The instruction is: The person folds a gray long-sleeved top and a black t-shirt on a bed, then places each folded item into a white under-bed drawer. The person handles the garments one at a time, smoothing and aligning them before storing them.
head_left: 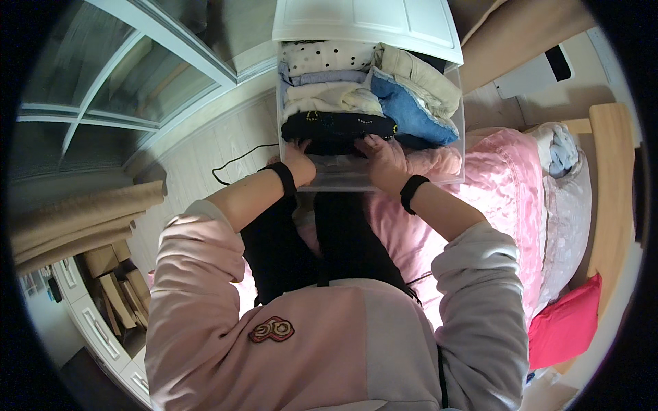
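Observation:
A pulled-out clear plastic drawer (371, 183) holds folded clothes. Across its front part lies a folded black garment (339, 127) with small shiny beads. My left hand (299, 164) grips its near edge at the left end, the fingertips hidden against the cloth. At the right end of that edge, my right hand (385, 164) has its fingers bent onto the fabric. Behind the black garment sit a cream folded cloth (332, 98), a light blue one (329, 77) and a white one with black dots (330, 57). Blue denim (410, 111) and beige clothing (419, 77) fill the right side.
The white cabinet top (367, 24) rises beyond the drawer. A bed with a pink satin cover (504, 178) stands at the right, with a red cushion (567, 322) and wooden headboard (612, 205). On the left are glass doors (137, 82) and a black cable (236, 159) on the floor.

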A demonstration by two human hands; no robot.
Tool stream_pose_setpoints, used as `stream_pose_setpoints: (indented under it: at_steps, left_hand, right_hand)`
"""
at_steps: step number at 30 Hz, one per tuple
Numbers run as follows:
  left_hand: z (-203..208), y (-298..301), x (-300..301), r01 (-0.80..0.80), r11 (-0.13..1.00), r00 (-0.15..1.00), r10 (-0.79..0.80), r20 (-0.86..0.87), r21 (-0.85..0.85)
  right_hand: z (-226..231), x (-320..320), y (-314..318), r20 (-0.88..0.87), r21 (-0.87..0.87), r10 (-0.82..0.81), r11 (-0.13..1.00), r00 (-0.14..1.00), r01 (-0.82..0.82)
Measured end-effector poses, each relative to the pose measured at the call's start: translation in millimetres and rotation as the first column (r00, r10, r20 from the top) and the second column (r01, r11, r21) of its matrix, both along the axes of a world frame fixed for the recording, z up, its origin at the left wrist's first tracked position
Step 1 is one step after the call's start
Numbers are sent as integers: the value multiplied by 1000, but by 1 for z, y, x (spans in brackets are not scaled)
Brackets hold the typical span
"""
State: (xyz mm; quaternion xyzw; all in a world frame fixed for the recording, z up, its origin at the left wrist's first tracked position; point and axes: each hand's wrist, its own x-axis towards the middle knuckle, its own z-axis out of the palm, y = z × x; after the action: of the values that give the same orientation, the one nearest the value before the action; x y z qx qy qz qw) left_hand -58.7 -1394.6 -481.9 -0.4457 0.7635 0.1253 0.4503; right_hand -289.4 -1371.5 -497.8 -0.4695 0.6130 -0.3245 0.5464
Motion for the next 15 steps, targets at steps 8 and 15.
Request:
stream_pose_setpoints:
  at_steps: [8, 15]
  left_hand:
    - [39, -13, -13, -25, 996, 993, 35, -115, 90]
    - [111, 10, -37, -111, 994, 728, 84, -681, 5]
  right_hand:
    - [37, 2, -11, -925, 309, 329, 368, -188, -877]
    - [122, -72, 0, -710, -114, 525, 572, 469, -812]
